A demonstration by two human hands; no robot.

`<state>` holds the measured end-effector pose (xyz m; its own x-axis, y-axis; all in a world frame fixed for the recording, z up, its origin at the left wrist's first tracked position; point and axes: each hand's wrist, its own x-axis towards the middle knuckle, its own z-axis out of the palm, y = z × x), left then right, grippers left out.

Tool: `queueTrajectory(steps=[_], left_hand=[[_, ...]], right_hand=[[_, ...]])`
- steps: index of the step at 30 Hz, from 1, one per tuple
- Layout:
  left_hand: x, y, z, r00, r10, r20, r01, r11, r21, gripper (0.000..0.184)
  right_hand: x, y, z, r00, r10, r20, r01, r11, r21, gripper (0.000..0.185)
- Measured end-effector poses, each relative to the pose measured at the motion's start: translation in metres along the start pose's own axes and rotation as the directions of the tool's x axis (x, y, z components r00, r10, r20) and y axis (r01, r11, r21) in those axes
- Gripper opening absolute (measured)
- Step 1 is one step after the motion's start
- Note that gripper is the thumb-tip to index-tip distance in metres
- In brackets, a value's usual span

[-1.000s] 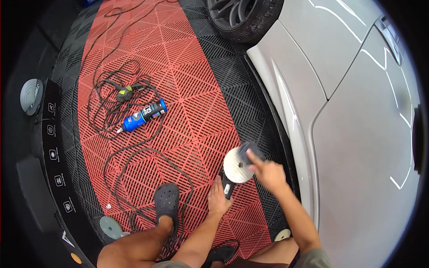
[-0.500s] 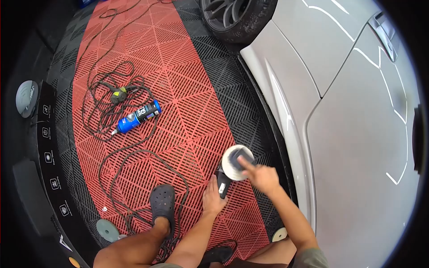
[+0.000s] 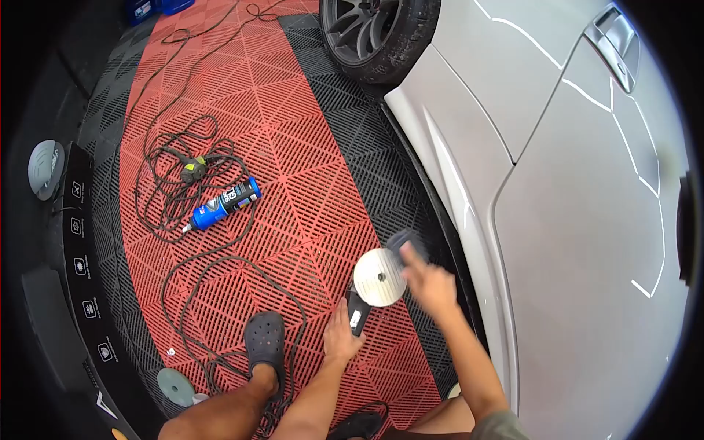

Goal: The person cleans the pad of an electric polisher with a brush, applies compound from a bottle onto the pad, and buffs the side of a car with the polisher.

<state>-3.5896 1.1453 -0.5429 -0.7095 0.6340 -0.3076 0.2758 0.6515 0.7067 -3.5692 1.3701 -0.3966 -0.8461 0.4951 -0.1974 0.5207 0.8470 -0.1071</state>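
Note:
My left hand [image 3: 342, 336] grips the black body of a polisher [image 3: 358, 311], which lies with its round white pad [image 3: 378, 279] facing up. Blurred by motion, my right hand [image 3: 431, 286] is closed on a dark brush-like block [image 3: 403, 246] at the pad's upper right edge. The block's exact shape is smeared. A blue and black bottle [image 3: 224, 205] lies on its side on the red floor, next to a coiled dark cable [image 3: 165, 165].
A silver car [image 3: 579, 242] with a black wheel [image 3: 378, 37] fills the right side. A black cart or panel [image 3: 88, 271] stands at left. A greenish round pad [image 3: 176, 386] lies near my foot in a dark clog [image 3: 265, 341].
My right hand moved the block from the pad's edge onto its middle, then back off to the upper right. The view has shifted slightly; my left hand keeps its grip.

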Motion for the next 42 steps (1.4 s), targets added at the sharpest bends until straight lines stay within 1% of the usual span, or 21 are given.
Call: queueTrajectory(steps=[1,3,7,8,9,11,13,15,17,19,21,23,25,27,29,30,35,37,39,41,42], left_hand=[[-0.005,0.003,-0.003,0.997,-0.040,0.062,0.041,0.999,-0.020,0.106],[-0.011,0.002,-0.005,0.993,-0.075,0.091,0.081,0.995,-0.061,0.106],[-0.009,-0.004,0.006,0.999,-0.025,0.038,0.025,1.000,0.015,0.107],[-0.010,-0.003,0.004,0.997,-0.041,0.059,0.042,0.999,-0.005,0.106],[-0.004,-0.002,0.001,0.996,-0.050,0.067,0.052,0.998,-0.028,0.106],[0.000,-0.001,0.004,0.999,-0.034,0.027,0.034,0.999,-0.013,0.105],[-0.014,-0.001,0.013,1.000,-0.019,0.019,0.019,1.000,0.016,0.105],[-0.008,-0.001,0.018,0.999,-0.004,-0.033,0.006,0.999,0.051,0.104],[-0.016,-0.005,0.018,0.999,-0.005,-0.039,0.007,0.999,0.042,0.105],[-0.006,-0.004,0.021,1.000,-0.026,0.003,0.026,0.995,0.091,0.108],[-0.009,-0.002,0.018,1.000,-0.003,-0.025,0.004,0.998,0.057,0.109],[-0.008,0.002,0.014,1.000,-0.003,-0.019,0.004,0.998,0.057,0.109],[-0.003,0.003,0.013,0.999,-0.030,-0.013,0.030,0.999,0.021,0.109],[-0.001,0.001,0.009,0.999,-0.039,0.000,0.039,0.999,-0.004,0.109],[-0.005,0.004,0.012,0.999,-0.045,0.010,0.045,0.999,0.008,0.108],[-0.006,0.003,0.013,0.999,-0.041,-0.005,0.041,0.999,-0.009,0.109],[-0.008,0.002,0.018,0.999,-0.040,0.015,0.039,0.998,0.045,0.108],[0.004,0.002,0.016,1.000,-0.017,-0.023,0.018,0.999,0.034,0.108],[-0.002,0.007,0.011,1.000,-0.027,0.007,0.027,0.999,0.037,0.107],[-0.003,0.002,0.017,1.000,-0.029,-0.002,0.029,0.999,0.026,0.107],[0.000,0.004,0.017,0.999,-0.035,0.008,0.035,0.999,0.029,0.108]], right_hand=[[-0.021,-0.011,0.021,0.961,-0.250,-0.119,0.260,0.962,0.077,0.057],[-0.037,-0.036,0.020,0.915,-0.385,0.117,0.386,0.922,0.014,0.057],[0.042,0.014,0.012,0.993,-0.059,-0.105,0.043,0.988,-0.149,0.058],[0.040,0.010,0.000,0.995,-0.033,-0.094,0.027,0.997,-0.066,0.057],[0.023,-0.003,0.001,0.988,-0.122,-0.091,0.118,0.992,-0.047,0.056],[-0.021,-0.039,-0.005,0.943,-0.282,0.174,0.286,0.958,0.003,0.055],[-0.016,-0.013,0.019,0.958,-0.267,0.110,0.273,0.961,-0.046,0.053],[0.021,0.013,0.008,0.999,-0.040,-0.015,0.035,0.970,-0.239,0.054],[0.032,0.029,-0.009,0.997,0.056,-0.055,-0.062,0.992,-0.107,0.058],[-0.005,0.005,-0.003,0.982,-0.185,-0.042,0.185,0.983,-0.013,0.060],[-0.036,-0.024,0.010,0.926,-0.305,0.222,0.318,0.948,-0.026,0.057],[-0.003,0.002,0.024,0.964,-0.251,0.089,0.253,0.967,-0.016,0.056],[0.036,0.012,0.003,1.000,0.004,0.013,-0.002,0.986,-0.167,0.057],[0.031,0.013,-0.004,1.000,-0.017,-0.023,0.016,0.999,-0.049,0.055],[-0.012,-0.018,0.001,0.957,-0.282,0.072,0.283,0.959,-0.009,0.055],[-0.030,-0.030,0.001,0.914,-0.344,0.214,0.360,0.932,-0.041,0.057],[0.031,0.024,0.002,0.996,-0.091,-0.007,0.088,0.978,-0.188,0.056],[0.016,0.017,-0.007,0.995,-0.091,0.032,0.095,0.980,-0.174,0.057],[-0.023,-0.016,-0.003,0.931,-0.297,0.211,0.317,0.946,-0.069,0.057],[-0.015,0.000,0.017,0.933,-0.304,0.192,0.329,0.938,-0.113,0.058],[0.003,0.011,0.011,0.965,-0.217,0.147,0.236,0.963,-0.129,0.060]])
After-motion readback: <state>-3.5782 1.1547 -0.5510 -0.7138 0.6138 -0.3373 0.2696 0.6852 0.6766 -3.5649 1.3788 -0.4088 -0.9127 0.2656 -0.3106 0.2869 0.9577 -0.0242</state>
